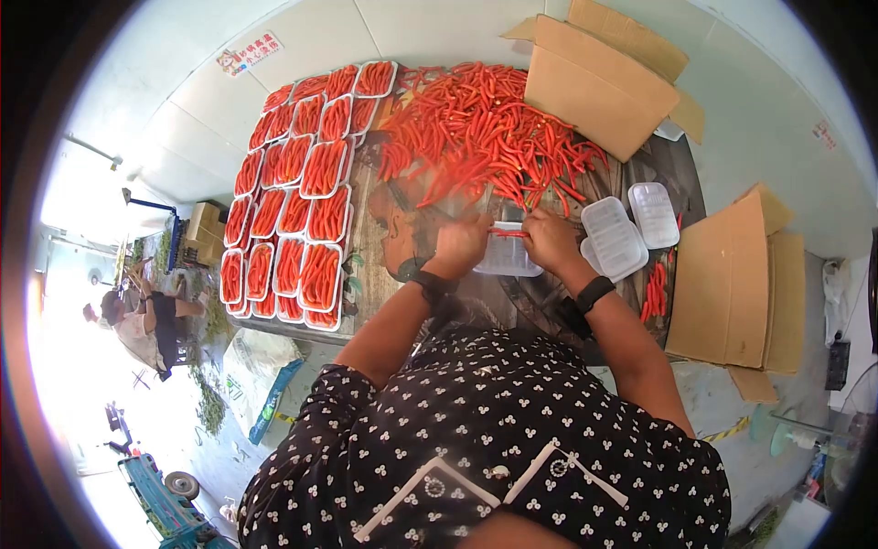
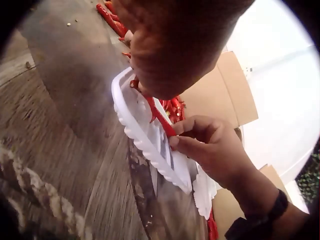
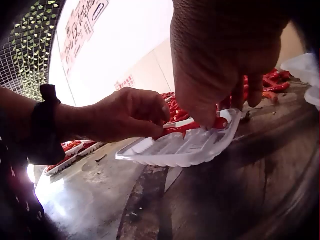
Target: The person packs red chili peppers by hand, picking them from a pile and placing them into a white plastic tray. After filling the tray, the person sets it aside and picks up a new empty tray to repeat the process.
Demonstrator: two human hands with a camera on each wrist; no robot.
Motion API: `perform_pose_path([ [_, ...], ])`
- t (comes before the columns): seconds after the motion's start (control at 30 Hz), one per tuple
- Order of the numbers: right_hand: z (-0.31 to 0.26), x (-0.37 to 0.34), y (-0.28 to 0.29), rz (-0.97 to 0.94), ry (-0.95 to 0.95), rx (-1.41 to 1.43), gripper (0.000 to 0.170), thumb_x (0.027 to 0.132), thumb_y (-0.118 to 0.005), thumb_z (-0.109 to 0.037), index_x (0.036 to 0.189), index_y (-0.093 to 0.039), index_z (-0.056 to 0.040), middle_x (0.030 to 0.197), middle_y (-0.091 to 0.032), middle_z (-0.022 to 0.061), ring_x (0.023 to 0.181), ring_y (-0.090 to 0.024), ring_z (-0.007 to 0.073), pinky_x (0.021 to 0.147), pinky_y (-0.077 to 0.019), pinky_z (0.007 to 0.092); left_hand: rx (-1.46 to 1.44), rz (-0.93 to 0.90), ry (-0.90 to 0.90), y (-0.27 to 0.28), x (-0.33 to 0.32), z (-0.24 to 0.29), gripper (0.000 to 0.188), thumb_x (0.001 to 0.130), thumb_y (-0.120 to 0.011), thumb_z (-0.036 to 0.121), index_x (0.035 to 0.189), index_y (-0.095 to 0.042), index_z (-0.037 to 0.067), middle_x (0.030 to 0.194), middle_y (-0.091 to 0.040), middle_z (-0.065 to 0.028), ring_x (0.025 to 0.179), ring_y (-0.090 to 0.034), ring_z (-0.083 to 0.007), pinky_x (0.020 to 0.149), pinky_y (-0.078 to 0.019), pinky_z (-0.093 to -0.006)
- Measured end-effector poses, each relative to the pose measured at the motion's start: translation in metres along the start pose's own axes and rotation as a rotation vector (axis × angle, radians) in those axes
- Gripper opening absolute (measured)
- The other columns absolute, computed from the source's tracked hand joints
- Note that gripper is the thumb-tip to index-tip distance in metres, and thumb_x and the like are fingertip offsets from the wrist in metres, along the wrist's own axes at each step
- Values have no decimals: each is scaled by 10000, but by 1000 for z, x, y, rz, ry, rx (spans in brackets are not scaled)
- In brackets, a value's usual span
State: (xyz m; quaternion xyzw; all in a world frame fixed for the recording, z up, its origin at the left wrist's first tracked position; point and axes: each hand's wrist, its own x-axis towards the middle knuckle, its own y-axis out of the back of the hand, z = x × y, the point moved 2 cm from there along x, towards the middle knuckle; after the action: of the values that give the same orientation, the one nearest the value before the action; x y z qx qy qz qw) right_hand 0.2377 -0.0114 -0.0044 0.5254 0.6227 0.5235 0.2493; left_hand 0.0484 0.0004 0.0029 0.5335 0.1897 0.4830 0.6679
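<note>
A shallow white plastic tray (image 1: 505, 263) with a ribbed bottom lies on the table in front of the person. Over its far side, my left hand (image 1: 462, 245) and right hand (image 1: 554, 242) face each other with red chili peppers (image 1: 508, 233) stretched between them. In the left wrist view, the right thumb and forefinger pinch one end of a chili pepper (image 2: 162, 120), while the left hand (image 2: 175, 50) covers the other end. From the right wrist, the left fingers (image 3: 159, 117) also grip the peppers (image 3: 181, 129), low over the tray (image 3: 187, 156).
A large heap of loose chili peppers (image 1: 485, 119) lies beyond the tray. Filled trays (image 1: 324, 220) stand stacked in rows at left. Spare white trays (image 1: 615, 240), a few peppers (image 1: 655, 293) and an open cardboard box (image 1: 732, 284) are at right; another box (image 1: 594, 82) stands behind.
</note>
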Motion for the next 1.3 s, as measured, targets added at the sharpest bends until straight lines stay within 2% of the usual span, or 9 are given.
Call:
perform_pose_path([
  [0.33, -9, -4, 6, -9, -165, 57, 122, 763, -622, -158, 778, -597, -39, 843, -601, 146, 809, -601, 348, 694, -487, 458, 16, 61, -155, 1, 10, -10, 122, 822, -538, 136, 924, -602, 113, 869, -627, -113, 788, -639, -319, 619, -520, -422],
  [0.5, -11, -5, 15, -10, -185, 138, 243, 772, -557, -157, 968, -573, -13, 888, -613, 197, 818, -609, 389, 704, -490, 496, 67, 16, -162, 4, 15, -9, 107, 812, -535, 133, 882, -612, 106, 855, -613, -106, 796, -632, -315, 616, -516, -425],
  [0.6, -9, -8, 12, 91, -187, 136, 257, 766, -543, -150, 980, -569, -10, 900, -605, 209, 817, -606, 395, 716, -491, 502, 178, -104, -149, -1, 24, -13, 118, 800, -531, 120, 865, -623, 86, 925, -621, -114, 853, -623, -314, 690, -515, -422],
  [0.67, -9, -10, 10, 95, -209, 121, 263, 761, -538, -147, 981, -572, -7, 903, -603, 214, 818, -606, 396, 721, -492, 503, 188, 55, -344, -2, 28, -15, 170, 815, -530, 135, 931, -620, 50, 1151, -605, -156, 986, -612, -343, 798, -517, -424],
  [0.7, -11, -9, 11, 98, -230, 107, 268, 756, -533, -143, 982, -574, -4, 906, -601, 219, 819, -606, 397, 725, -493, 504, 188, 54, -344, 2, 29, -13, 170, 815, -530, 135, 931, -620, 50, 1151, -605, -156, 986, -612, -343, 798, -517, -424],
  [0.8, -13, -9, 15, 2, -285, 102, 278, 746, -527, -138, 980, -579, 3, 913, -599, 223, 820, -607, 401, 728, -492, 505, 71, -155, -257, 2, 33, -11, 180, 814, -536, 141, 935, -622, 39, 1241, -564, -162, 1083, -573, -334, 880, -487, -419],
  [1.0, -17, -10, 14, 15, -234, 90, 249, 737, -527, -134, 928, -591, 14, 911, -597, 228, 808, -607, 404, 719, -497, 502, 140, -114, -330, -8, 21, -18, 295, 809, -551, 156, 1079, -599, 45, 1183, -587, -163, 1086, -574, -343, 877, -490, -422],
  [1.07, -17, -11, 12, 4, -198, 77, 241, 736, -535, -133, 916, -596, 15, 910, -598, 223, 810, -610, 397, 718, -499, 497, 46, 90, -387, 0, 16, -14, 66, 738, -582, 113, 767, -595, 55, 827, -604, -115, 924, -584, -308, 784, -481, -411],
  [1.3, -14, -14, 3, 59, -116, -22, 180, 722, -621, -160, 818, -604, -10, 848, -564, 148, 795, -601, 352, 707, -501, 460, 7, 30, -276, -5, 9, -15, 77, 737, -614, 136, 771, -590, 72, 812, -593, -96, 866, -589, -311, 728, -492, -415],
])
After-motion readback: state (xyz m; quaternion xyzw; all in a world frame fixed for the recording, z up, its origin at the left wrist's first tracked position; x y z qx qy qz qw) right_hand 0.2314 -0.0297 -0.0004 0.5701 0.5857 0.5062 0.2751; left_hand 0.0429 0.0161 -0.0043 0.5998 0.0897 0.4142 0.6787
